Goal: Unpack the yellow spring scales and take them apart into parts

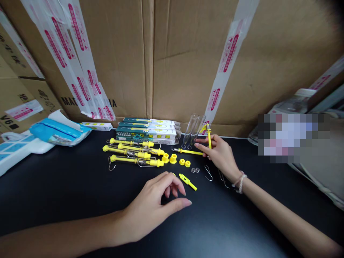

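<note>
Head view: assembled spring scales (pixel 131 154) lie on black table (pixel 80 190)
Right hand (pixel 221 154): pinches almost upright yellow rod (pixel 210 139), next to clear tubes (pixel 191 130)
Left hand (pixel 150 200): half-open, loosely curled, near yellow slotted piece (pixel 188 182)

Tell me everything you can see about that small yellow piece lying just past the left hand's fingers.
The small yellow piece looks like plastic: a broader head with dark openings narrows to a slim stem. It lies on the black tabletop, stem pointing to the picture's lower right, nearer the viewer than the small wire coils. The left hand is close by but not gripping it.
</note>
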Demonstrator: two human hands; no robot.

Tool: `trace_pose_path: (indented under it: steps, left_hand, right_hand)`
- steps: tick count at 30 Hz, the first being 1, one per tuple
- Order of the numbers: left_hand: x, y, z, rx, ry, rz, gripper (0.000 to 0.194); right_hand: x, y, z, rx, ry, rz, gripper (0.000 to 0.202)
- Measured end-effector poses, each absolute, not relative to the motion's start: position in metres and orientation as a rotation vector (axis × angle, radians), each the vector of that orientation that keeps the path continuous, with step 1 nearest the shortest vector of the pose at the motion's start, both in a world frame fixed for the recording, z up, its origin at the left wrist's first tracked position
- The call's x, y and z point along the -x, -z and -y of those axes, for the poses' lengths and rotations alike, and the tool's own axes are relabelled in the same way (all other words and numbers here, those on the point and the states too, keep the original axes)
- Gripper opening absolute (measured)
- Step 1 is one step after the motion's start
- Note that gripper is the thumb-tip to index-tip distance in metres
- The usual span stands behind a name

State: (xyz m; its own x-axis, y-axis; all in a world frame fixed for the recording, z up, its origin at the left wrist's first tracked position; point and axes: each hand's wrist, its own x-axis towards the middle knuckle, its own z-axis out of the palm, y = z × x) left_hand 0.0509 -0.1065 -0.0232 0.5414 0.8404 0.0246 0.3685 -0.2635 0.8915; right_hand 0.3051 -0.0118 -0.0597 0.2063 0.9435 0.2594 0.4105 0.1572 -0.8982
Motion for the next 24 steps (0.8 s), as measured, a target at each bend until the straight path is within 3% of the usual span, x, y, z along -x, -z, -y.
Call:
trace_pose_path:
  steps: [5,13,19,24]
  left_hand:
    - [-0.05,0.024,0.107,-1.834,-0.657,-0.991,0.015]
    - [-0.047,0.032,0.104,-1.599,-0.751,-0.946,0.024]
    - [-0.048,0.032,0.103,-1.452,-0.823,-0.724,0.034]
    - [-0.049,0.028,0.099,-1.362,-0.888,-0.777,0.028]
  right_hand:
    - [-0.311,0.049,0.017,1.411,-0.572,1.257,0.047]
    - [-0.281,0.011,0.078,1.148,-0.461,1.047,0.034]
    - [-0.227,0.026,0.126,1.04,-1.283,1.404,0.039]
    - [-0.219,0.033,0.128,0.973,-1.572,1.33,0.051]
